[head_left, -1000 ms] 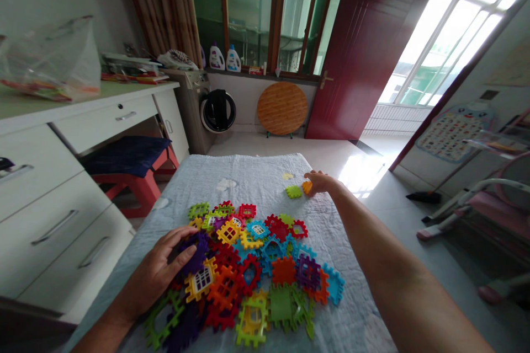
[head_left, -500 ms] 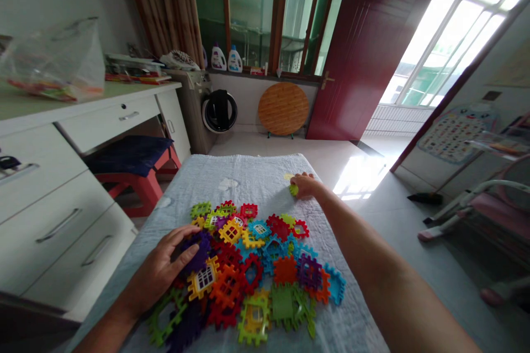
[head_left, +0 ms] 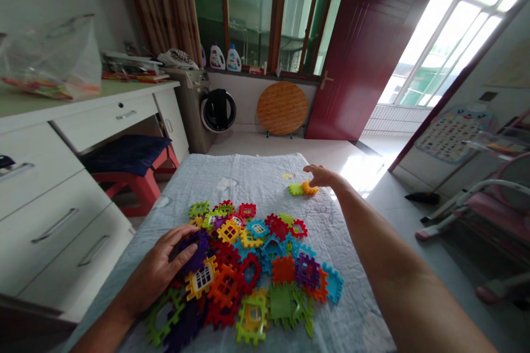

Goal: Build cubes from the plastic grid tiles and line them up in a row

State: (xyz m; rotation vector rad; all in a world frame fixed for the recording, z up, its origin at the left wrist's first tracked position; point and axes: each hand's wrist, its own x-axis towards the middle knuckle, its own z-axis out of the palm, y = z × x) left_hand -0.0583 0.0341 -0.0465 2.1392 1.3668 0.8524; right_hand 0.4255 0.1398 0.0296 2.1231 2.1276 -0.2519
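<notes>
Colourful toothed plastic tiles lie heaped on a cloth-covered table (head_left: 248, 171). My left hand (head_left: 169, 256) rests at the heap's left side, fingers apart, over a purple tile (head_left: 199, 248). A yellow window tile (head_left: 201, 278) is just right of its thumb. Beyond the heap, near the right edge, a lime green tile (head_left: 295, 190) and an orange tile (head_left: 309, 188) lie side by side. Just above the orange one is my right hand (head_left: 321, 175), its fingers stretched out and holding nothing.
A red stool (head_left: 141, 185) with a dark cushion stands left of the table, beside white drawers (head_left: 53, 220). Farther back are a washing machine (head_left: 194, 105) and a round wooden board (head_left: 282, 108). A pink and white chair (head_left: 497, 204) stands at the right.
My right hand has let go of the tiles at the far right and lifted slightly up and to the right. The green and orange tiles now show. My left hand has barely moved.
</notes>
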